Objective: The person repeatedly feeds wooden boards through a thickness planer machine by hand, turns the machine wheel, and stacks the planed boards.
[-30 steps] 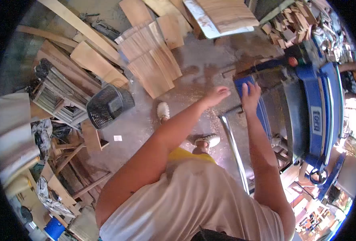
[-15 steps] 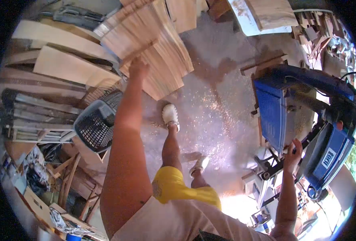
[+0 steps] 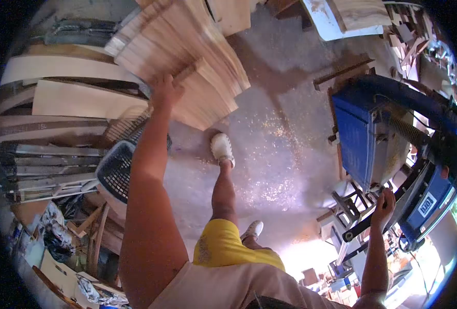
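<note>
My left hand [image 3: 166,93] reaches forward to a stack of wide, streaky-grained wooden boards [image 3: 182,36]. Its fingers curl at the near left edge of the shorter top wooden board [image 3: 208,95]. How far they wrap under that edge is hidden. On the right, my right hand [image 3: 384,208] hangs low beside a blue machine [image 3: 354,129], its fingers bent inward. Whether it touches the dark bar [image 3: 360,228] just beneath it, or holds something small, I cannot make out.
Long pale planks [image 3: 74,100] lie along the left. A grey plastic basket [image 3: 116,170] stands near my left arm. Sawdust is scattered over the concrete floor [image 3: 269,170]. A white table [image 3: 324,23] bearing a board is at the top right.
The view has shifted slightly, so the planks lie further left and the machine further right. My left hand stays at the board's edge. My right hand has dropped a little.
</note>
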{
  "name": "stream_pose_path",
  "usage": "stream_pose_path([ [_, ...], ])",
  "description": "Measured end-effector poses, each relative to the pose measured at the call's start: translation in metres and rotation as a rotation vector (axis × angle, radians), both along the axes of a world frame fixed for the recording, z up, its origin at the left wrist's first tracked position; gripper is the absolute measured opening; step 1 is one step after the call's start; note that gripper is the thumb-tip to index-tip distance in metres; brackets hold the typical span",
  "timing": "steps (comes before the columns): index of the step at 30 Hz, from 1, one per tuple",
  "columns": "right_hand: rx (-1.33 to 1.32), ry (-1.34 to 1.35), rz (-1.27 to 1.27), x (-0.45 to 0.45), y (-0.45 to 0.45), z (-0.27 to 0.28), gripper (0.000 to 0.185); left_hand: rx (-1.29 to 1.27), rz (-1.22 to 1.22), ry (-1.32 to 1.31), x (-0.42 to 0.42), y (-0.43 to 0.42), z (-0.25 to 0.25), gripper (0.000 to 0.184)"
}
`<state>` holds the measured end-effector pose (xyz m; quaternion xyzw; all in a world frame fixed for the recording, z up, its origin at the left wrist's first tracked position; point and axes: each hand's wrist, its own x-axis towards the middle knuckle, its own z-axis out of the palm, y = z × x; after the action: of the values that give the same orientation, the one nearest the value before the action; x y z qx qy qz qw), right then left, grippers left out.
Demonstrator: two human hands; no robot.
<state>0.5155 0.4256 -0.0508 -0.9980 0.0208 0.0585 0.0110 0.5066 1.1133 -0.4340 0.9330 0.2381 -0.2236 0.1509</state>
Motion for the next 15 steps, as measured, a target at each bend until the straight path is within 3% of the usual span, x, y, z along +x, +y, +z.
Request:
stream_pose_path([
  [4, 0.012, -0.076, 0.027, -0.004, -0.009, -0.006, 0.014, 0.172, -0.173, 0.038, 0.0, -0.02, 0.032, 0.069],
  [6, 0.063, -0.052, -0.003, -0.003, -0.006, -0.005, 0.015, -0.005, -0.217, 0.146, 0.016, -0.023, 0.042, 0.076],
  [9, 0.032, -0.074, 0.102, 0.003, 0.012, 0.003, 0.014, -0.226, -0.218, -0.002, -0.047, -0.033, -0.063, 0.073],
  [13, 0.133, -0.047, -0.004, -0.001, 0.002, 0.001, 0.022, -0.488, -0.126, 0.067, -0.055, -0.097, 0.042, 0.053],
  [14, 0.07, -0.095, -0.046, -0.003, 0.009, 0.001, 0.023, -0.452, -0.134, 0.076, -0.069, -0.111, 0.038, 0.05],
  [15, 0.185, -0.117, -0.05, -0.005, 0.002, -0.003, 0.024, -0.411, -0.143, 0.076, -0.08, -0.122, 0.035, 0.046],
])
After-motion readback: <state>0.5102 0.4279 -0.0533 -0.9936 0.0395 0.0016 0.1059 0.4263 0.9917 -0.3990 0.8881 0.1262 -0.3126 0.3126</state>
